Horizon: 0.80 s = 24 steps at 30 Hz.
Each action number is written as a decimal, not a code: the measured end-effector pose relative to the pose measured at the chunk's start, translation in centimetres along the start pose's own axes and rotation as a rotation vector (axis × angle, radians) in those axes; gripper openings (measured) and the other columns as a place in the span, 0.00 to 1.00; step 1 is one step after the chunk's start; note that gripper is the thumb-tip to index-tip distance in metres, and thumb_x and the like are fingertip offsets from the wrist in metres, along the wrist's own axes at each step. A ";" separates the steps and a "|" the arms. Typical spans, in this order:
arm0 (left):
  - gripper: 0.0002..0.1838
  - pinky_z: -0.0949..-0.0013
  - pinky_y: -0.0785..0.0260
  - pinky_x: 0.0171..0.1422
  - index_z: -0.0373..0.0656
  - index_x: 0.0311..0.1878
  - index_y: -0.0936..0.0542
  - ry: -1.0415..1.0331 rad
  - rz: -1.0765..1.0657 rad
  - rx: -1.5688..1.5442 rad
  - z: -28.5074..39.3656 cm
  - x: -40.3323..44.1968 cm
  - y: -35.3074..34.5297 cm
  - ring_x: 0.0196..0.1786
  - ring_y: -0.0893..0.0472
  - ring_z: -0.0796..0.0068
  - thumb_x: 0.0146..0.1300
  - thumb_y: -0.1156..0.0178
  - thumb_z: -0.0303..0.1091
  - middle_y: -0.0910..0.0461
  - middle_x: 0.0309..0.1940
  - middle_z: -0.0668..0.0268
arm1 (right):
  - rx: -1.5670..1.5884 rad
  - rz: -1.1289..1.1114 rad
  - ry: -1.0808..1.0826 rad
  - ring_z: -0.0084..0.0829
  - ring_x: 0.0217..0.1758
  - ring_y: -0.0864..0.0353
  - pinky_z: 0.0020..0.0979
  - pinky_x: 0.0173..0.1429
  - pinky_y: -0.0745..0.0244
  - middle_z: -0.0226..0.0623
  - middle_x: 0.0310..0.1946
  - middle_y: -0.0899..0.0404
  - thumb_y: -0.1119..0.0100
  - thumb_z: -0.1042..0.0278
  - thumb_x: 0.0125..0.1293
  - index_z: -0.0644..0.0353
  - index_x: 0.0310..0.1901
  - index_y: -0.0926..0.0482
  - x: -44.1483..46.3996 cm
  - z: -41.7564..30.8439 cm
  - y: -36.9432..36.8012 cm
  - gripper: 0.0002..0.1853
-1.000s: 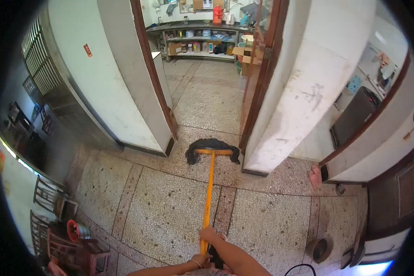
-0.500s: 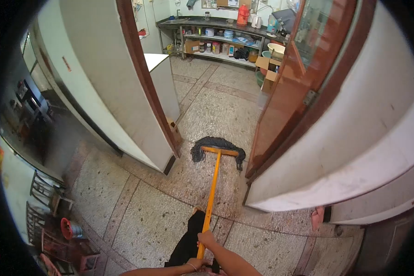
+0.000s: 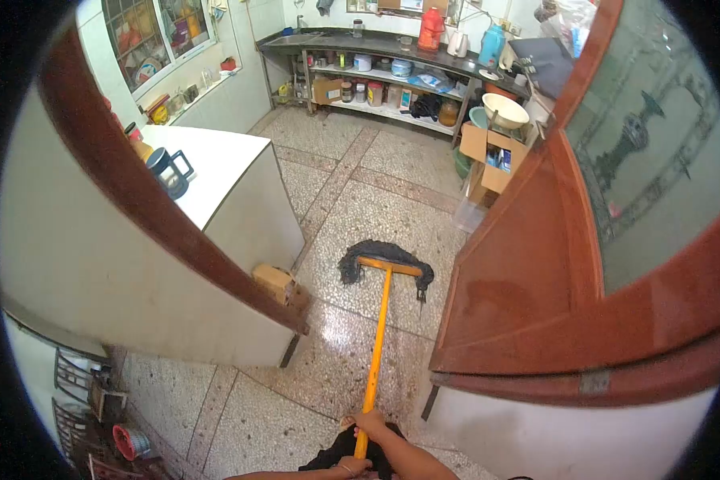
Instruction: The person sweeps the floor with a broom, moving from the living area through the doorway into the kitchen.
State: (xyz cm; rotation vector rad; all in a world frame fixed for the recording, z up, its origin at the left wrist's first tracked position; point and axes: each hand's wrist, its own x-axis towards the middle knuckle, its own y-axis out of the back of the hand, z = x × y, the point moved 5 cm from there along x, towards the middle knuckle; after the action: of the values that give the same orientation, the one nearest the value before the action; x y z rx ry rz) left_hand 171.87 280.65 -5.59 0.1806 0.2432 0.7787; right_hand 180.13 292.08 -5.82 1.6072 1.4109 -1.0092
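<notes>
A mop with a dark grey head [image 3: 388,254] lies on the speckled floor just inside the doorway. Its yellow handle [image 3: 378,340] runs back toward my body. My right hand [image 3: 370,422] is wrapped round the handle. Lower down, close to my body, my left hand [image 3: 354,466] is closed round the handle's end, with a band on its wrist. Part of my dark trousers and one foot show beside the hands.
A brown door [image 3: 520,296] with a glass pane stands open on the right. On the left are a door frame, a small carton [image 3: 274,282] and a white-topped cabinet [image 3: 224,152]. Open boxes [image 3: 496,156] and a counter [image 3: 376,42] stand farther back. Chairs are at lower left.
I have moved forward into the doorway with the mop, which is now farther into the room. Both hands still hold the handle. The cabinet and counter appear nearer.
</notes>
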 end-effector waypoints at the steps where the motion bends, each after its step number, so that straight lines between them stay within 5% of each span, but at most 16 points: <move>1: 0.11 0.72 0.35 0.22 0.37 0.30 0.25 0.436 -0.030 -0.195 3.1 2.9 3.2 0.21 0.27 0.75 0.47 0.42 0.35 0.27 0.19 0.65 | -0.035 0.031 0.027 0.31 0.11 0.30 0.33 0.15 0.30 0.39 0.14 0.32 0.50 0.73 0.50 0.72 0.32 0.35 0.8 -2.1 0.4 0.10; 2: 0.10 0.72 0.36 0.21 0.37 0.29 0.25 0.872 -0.062 -0.394 4.3 4.2 4.9 0.20 0.28 0.74 0.47 0.42 0.34 0.27 0.19 0.63 | -0.071 0.062 0.053 0.31 0.11 0.31 0.32 0.16 0.28 0.39 0.14 0.32 0.51 0.76 0.49 0.71 0.28 0.33 1.7 -4.1 0.7 0.07; 6: 0.12 0.71 0.36 0.21 0.38 0.31 0.25 0.651 0.053 -0.394 -4.9 10.2 6.3 0.20 0.28 0.74 0.48 0.42 0.37 0.27 0.19 0.63 | 0.044 0.003 0.059 0.32 0.12 0.30 0.33 0.16 0.29 0.40 0.15 0.32 0.51 0.76 0.49 0.71 0.27 0.33 7.5 -11.1 0.6 0.06; 8: 0.12 0.76 0.36 0.24 0.41 0.21 0.27 1.159 0.036 -0.520 -3.0 13.7 10.3 0.19 0.28 0.80 0.48 0.44 0.40 0.27 0.16 0.68 | 0.062 0.073 0.025 0.33 0.12 0.29 0.34 0.16 0.29 0.40 0.16 0.32 0.51 0.75 0.49 0.71 0.27 0.34 7.6 -16.7 0.9 0.07; 13: 0.13 0.75 0.35 0.27 0.42 0.24 0.25 1.208 -0.008 -0.421 0.6 25.1 19.0 0.22 0.26 0.78 0.47 0.44 0.43 0.26 0.18 0.68 | 0.088 0.081 0.042 0.34 0.14 0.29 0.34 0.16 0.28 0.41 0.16 0.32 0.50 0.75 0.49 0.70 0.29 0.35 14.9 -27.2 2.2 0.08; 20: 0.16 0.74 0.33 0.33 0.44 0.28 0.23 1.239 -0.097 -0.345 3.3 38.3 28.8 0.27 0.24 0.75 0.47 0.45 0.48 0.23 0.23 0.68 | 0.088 0.038 0.000 0.33 0.15 0.29 0.34 0.17 0.27 0.39 0.17 0.32 0.51 0.75 0.49 0.69 0.28 0.34 19.7 -41.0 4.4 0.07; 23: 0.16 0.72 0.32 0.35 0.46 0.28 0.23 0.642 -0.516 0.272 2.9 45.6 32.5 0.30 0.23 0.74 0.47 0.45 0.49 0.23 0.25 0.66 | 0.096 0.006 -0.030 0.33 0.14 0.30 0.34 0.17 0.27 0.39 0.17 0.33 0.51 0.75 0.50 0.68 0.28 0.34 22.3 -47.7 4.7 0.06; 24: 0.16 0.72 0.32 0.35 0.46 0.28 0.23 0.643 -0.518 0.264 0.6 47.2 33.0 0.30 0.23 0.74 0.47 0.45 0.49 0.23 0.25 0.66 | 0.101 0.018 -0.013 0.32 0.14 0.30 0.34 0.17 0.27 0.39 0.16 0.33 0.52 0.75 0.50 0.68 0.28 0.34 23.9 -49.5 4.8 0.06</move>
State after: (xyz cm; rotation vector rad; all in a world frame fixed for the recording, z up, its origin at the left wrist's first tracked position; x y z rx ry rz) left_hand 182.29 337.23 -3.81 0.1024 0.9649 0.2626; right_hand 190.67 346.17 -7.62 1.6803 1.3532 -1.0932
